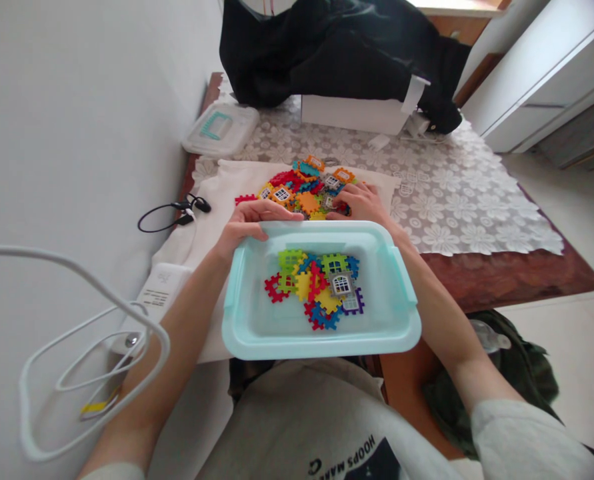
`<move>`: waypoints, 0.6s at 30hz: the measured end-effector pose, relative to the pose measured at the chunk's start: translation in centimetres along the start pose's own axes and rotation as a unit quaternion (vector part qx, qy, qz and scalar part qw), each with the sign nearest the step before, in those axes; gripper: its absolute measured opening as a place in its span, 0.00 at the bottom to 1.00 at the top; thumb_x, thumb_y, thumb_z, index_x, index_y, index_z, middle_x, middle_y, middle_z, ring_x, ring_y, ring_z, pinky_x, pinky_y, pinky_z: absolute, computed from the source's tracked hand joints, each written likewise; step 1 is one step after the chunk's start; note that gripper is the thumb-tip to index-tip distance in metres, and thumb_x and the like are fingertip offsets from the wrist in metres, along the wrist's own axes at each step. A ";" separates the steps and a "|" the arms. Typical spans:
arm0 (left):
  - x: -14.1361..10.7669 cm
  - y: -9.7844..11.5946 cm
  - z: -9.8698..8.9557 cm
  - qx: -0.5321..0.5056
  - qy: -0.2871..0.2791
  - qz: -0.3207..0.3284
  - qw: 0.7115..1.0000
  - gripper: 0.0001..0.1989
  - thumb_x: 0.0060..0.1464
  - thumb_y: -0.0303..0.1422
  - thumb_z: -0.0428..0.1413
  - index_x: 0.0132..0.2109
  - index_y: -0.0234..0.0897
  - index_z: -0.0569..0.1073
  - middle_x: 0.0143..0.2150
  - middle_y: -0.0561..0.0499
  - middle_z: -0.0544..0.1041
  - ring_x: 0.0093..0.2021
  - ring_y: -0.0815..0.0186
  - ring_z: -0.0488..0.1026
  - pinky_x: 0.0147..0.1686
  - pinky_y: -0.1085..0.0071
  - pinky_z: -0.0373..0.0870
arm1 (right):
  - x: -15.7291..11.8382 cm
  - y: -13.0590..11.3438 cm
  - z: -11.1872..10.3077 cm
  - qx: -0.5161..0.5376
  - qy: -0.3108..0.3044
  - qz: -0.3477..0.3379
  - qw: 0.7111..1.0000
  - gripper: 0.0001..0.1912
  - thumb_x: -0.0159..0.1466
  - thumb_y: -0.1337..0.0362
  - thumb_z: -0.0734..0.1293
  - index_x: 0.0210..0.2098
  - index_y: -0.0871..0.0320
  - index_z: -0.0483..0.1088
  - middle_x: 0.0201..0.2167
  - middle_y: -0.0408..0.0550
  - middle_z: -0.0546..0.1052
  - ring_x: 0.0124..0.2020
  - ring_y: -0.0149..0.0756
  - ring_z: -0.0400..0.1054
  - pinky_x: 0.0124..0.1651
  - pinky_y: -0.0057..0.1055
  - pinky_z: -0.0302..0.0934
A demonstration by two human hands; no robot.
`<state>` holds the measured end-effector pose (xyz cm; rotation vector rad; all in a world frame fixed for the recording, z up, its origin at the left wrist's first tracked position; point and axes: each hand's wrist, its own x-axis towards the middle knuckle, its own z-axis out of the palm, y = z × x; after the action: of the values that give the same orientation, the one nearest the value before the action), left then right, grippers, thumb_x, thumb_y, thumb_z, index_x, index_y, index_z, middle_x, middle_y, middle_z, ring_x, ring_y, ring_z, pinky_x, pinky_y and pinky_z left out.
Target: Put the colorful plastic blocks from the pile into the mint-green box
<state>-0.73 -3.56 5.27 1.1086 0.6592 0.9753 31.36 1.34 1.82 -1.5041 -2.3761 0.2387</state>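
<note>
A light turquoise plastic box (pixel 321 343) sits close in front of my body, tilted a little toward me. Inside lie several notched plastic building pieces (pixel 319 287) in red, green, yellow, blue, grey and purple. My left hand (pixel 249 220) grips the far left corner of the box, thumb over the rim. Beyond the box spreads a pile of similar building pieces (pixel 294 190). At the pile's right side, my right hand (pixel 364 203) curls its fingers and thumb around some pieces; the fingertips are partly hidden.
A white cloth (pixel 217 213) lies under the pile, on a lace-covered table (pixel 457 207). A clear lid with a turquoise handle (pixel 219 127) is at the back left. Black earphones (pixel 177 213) lie by the wall. A white cable (pixel 87 267) loops at the left. Black fabric (pixel 347 53) drapes behind.
</note>
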 end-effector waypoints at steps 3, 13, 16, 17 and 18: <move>0.0 0.1 0.0 0.008 -0.008 0.011 1.000 0.24 0.39 0.29 0.60 0.45 0.36 0.91 0.49 0.40 0.90 0.49 0.49 0.88 0.53 0.63 0.83 | 0.0 -0.1 -0.2 -0.005 -0.008 0.006 1.000 0.14 0.74 0.50 0.72 0.45 0.53 0.85 0.53 0.58 0.83 0.61 0.60 0.72 0.69 0.56 0.58; 0.5 -0.3 -1.0 0.022 -0.024 0.017 0.999 0.23 0.40 0.30 0.62 0.45 0.36 0.91 0.49 0.40 0.90 0.52 0.46 0.88 0.53 0.60 0.84 | 0.0 -0.2 -0.2 0.010 -0.001 0.016 1.000 0.13 0.73 0.53 0.73 0.48 0.53 0.86 0.54 0.59 0.84 0.61 0.60 0.74 0.68 0.55 0.60; 0.5 -0.3 -0.9 0.022 -0.022 0.017 0.999 0.22 0.40 0.31 0.62 0.45 0.36 0.91 0.49 0.40 0.90 0.51 0.46 0.88 0.52 0.61 0.84 | -0.1 0.1 -0.1 0.008 0.008 0.003 1.000 0.16 0.74 0.49 0.72 0.49 0.52 0.86 0.53 0.58 0.84 0.60 0.60 0.74 0.68 0.56 0.59; 0.4 -0.3 -0.9 0.024 -0.020 0.014 0.999 0.22 0.40 0.31 0.62 0.45 0.36 0.91 0.49 0.40 0.90 0.51 0.47 0.88 0.52 0.61 0.84 | -0.1 0.2 0.0 0.008 0.004 -0.001 1.000 0.16 0.74 0.49 0.72 0.48 0.51 0.86 0.52 0.57 0.84 0.60 0.60 0.74 0.68 0.56 0.60; 0.4 -0.2 -0.8 0.027 -0.017 0.011 0.999 0.23 0.40 0.31 0.62 0.45 0.36 0.91 0.49 0.40 0.90 0.52 0.47 0.87 0.52 0.62 0.84 | -0.1 0.3 0.1 0.007 0.000 -0.004 1.000 0.15 0.74 0.50 0.71 0.47 0.51 0.86 0.52 0.57 0.84 0.59 0.59 0.74 0.67 0.55 0.60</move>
<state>-1.22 -2.91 4.79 1.1791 0.6503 0.9595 31.58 1.39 1.65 -1.4869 -2.3745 0.2525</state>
